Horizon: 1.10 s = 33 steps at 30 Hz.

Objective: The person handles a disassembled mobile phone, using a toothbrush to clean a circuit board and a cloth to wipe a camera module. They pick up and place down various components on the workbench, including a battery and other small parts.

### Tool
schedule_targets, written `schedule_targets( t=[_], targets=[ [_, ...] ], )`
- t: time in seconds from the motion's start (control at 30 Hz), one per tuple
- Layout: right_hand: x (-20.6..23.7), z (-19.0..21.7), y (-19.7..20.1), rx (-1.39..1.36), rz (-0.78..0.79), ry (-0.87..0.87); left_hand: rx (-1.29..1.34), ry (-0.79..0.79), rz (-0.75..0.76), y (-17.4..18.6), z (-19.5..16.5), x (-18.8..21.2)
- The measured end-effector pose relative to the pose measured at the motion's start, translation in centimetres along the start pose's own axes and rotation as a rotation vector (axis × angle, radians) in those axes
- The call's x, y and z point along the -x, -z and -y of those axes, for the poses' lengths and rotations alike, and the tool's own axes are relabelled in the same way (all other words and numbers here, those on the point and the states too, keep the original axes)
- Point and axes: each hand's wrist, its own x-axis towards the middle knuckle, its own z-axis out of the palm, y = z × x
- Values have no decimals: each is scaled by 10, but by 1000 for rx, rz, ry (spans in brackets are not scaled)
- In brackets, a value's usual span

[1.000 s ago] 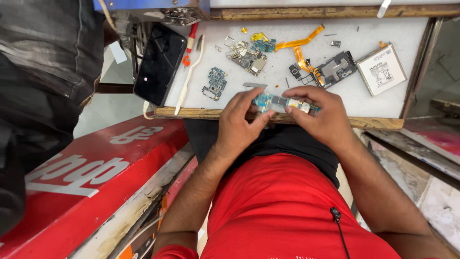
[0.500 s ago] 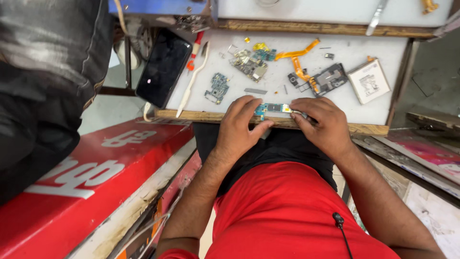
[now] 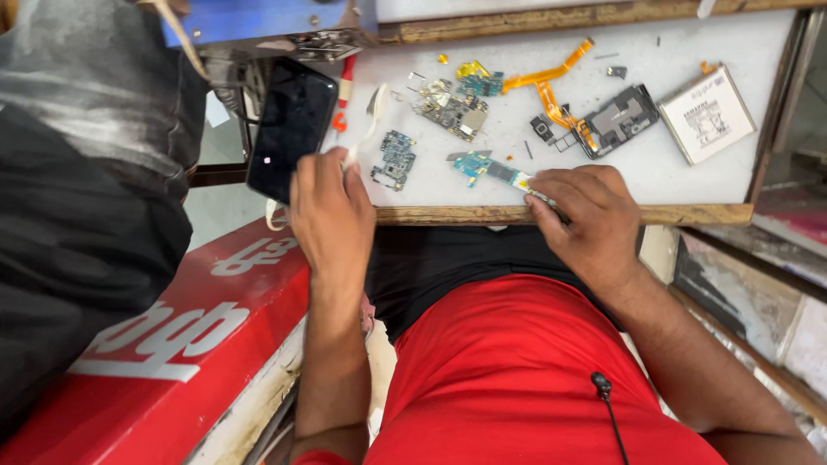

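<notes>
My right hand point(image 3: 586, 215) pinches the right end of a narrow teal circuit board point(image 3: 487, 168), which lies flat on the white work tray point(image 3: 517, 213) near its wooden front rim. My left hand point(image 3: 332, 215) is at the tray's left front corner. Its fingers are curled over a long white stick-like tool point(image 3: 372, 108) that runs diagonally along the tray's left edge. A small blue-grey circuit board point(image 3: 394, 159) lies just right of that hand.
On the tray lie a black phone point(image 3: 293, 129), a red-handled tool point(image 3: 345, 90), a larger board point(image 3: 452, 108), orange flex cables point(image 3: 543, 82), a black phone frame point(image 3: 616, 116) and a white battery point(image 3: 706, 112). A red panel point(image 3: 172, 344) and a dark-clothed person point(image 3: 86, 172) are at left.
Both hands held the teal board at the tray's edge. My left hand has let go and moved left onto the white tool. My right hand has laid the board on the tray.
</notes>
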Motion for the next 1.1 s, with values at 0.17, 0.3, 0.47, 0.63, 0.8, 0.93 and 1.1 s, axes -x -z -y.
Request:
schedule_targets(
  t=[0.17,0.3,0.47,0.63,0.8,0.93,1.1],
  targets=[
    [12,9,-5,58,25,38,555,-148,186,1,-42,54],
    [12,6,-6,81,24,72,512,-146,277,-13,-59,86],
    [13,3,-5,88,44,95,342,-184,250,-21,-57,97],
    [12,4,-9,68,15,62,312,-118,306,-13,-62,97],
    [14,6,-12,53,-13,39,269,-113,338,-9,-67,90],
    [12,5,-12,47,-19,46,282,-124,323,-9,-65,91],
    [12,4,-10,67,-13,71,270,-88,363,-6,-65,86]
  ],
)
